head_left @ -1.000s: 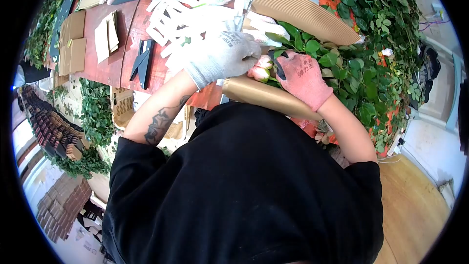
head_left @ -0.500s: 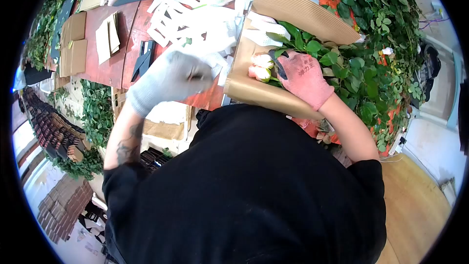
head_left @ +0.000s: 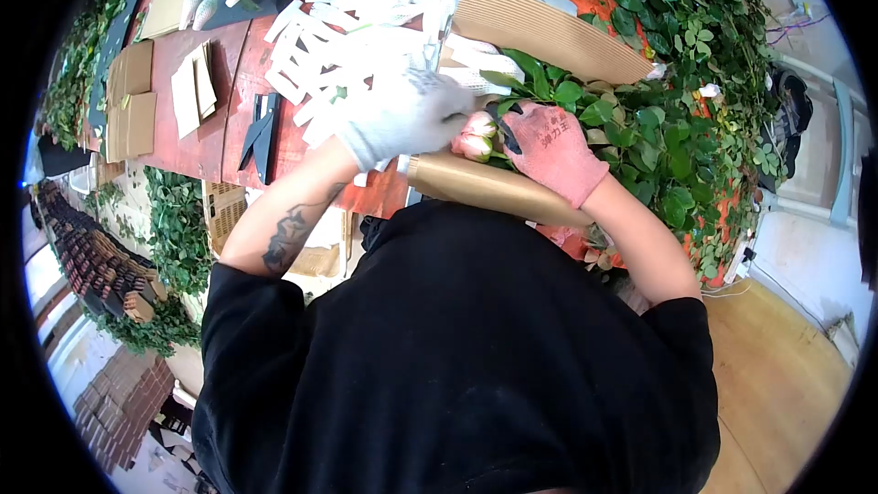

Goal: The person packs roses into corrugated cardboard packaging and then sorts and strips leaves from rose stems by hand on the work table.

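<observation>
My right hand (head_left: 553,151), in a pink glove with dark fingertips, is closed around the rose stems just behind the heads. Two or so pale pink rose heads (head_left: 476,137) stick out to its left. My left hand (head_left: 402,114), in a white glove, is beside these heads with its fingers curled together; what they hold, if anything, is blurred and hidden. Under the roses lies a sheet of corrugated cardboard (head_left: 553,29), its near edge folded up. White mesh sleeves (head_left: 474,66) and green leaves (head_left: 549,87) lie inside it, beyond the rose heads.
White mesh sleeves (head_left: 334,32) are heaped on the red table (head_left: 233,82). Black folded pieces (head_left: 261,137), cream cards (head_left: 192,91) and brown cardboard (head_left: 130,101) lie to the left. Leafy stems (head_left: 681,110) cover the right side. A chair (head_left: 828,142) stands at far right.
My left hand has moved right, from over the sleeve heap to the rose heads. My right hand keeps its hold, and the whole view has shifted slightly.
</observation>
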`<state>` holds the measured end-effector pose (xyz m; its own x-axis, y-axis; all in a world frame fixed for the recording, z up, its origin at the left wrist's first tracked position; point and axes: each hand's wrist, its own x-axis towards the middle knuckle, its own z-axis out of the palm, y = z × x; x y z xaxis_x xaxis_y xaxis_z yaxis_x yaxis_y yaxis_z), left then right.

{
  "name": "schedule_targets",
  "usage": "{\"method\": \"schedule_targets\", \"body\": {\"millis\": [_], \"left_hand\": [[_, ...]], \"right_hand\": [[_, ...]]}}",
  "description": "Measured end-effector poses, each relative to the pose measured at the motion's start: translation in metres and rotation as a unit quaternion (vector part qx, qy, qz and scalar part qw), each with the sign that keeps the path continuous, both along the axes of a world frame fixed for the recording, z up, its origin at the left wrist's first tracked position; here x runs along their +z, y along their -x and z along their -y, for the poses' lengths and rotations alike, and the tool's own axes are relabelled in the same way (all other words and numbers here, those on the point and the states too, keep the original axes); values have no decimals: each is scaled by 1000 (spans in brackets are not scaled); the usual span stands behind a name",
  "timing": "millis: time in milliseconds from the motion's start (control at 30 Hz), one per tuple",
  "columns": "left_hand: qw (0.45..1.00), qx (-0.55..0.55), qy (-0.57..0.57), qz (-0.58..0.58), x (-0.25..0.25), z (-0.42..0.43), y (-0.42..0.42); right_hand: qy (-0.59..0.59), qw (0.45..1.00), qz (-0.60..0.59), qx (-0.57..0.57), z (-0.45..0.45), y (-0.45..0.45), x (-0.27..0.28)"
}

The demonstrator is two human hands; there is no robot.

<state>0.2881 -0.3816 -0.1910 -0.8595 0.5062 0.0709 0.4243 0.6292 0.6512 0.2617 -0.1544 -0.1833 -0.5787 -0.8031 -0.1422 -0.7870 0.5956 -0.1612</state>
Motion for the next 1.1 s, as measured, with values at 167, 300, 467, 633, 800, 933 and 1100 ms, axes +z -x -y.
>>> {"method": "schedule_targets", "body": {"millis": [167, 300, 467, 633, 800, 933, 1100], "left_hand": [[976, 100, 187, 40, 23, 45, -14], [993, -56, 100, -9, 57, -19, -29], [996, -12, 76, -36, 30, -36, -47], [995, -20, 94, -10, 33, -37, -48], [996, -4, 88, -5, 31, -39, -48], [997, 7, 65, -49, 26, -38, -51], [996, -3, 87, -28, 31, -37, -50]], "right_hand": [[-17, 1000, 22, -9, 3, -1, 8], [-38, 998, 53, -18, 3, 3, 8], [84, 990, 78, -81, -2, 6, 13], [45, 994, -25, -99, 9, 8, 16], [55, 989, -130, -37, -2, 4, 0], [34, 994, -91, -40, -8, 8, -5], [-8, 996, -43, -75, -8, 12, 5]]}}
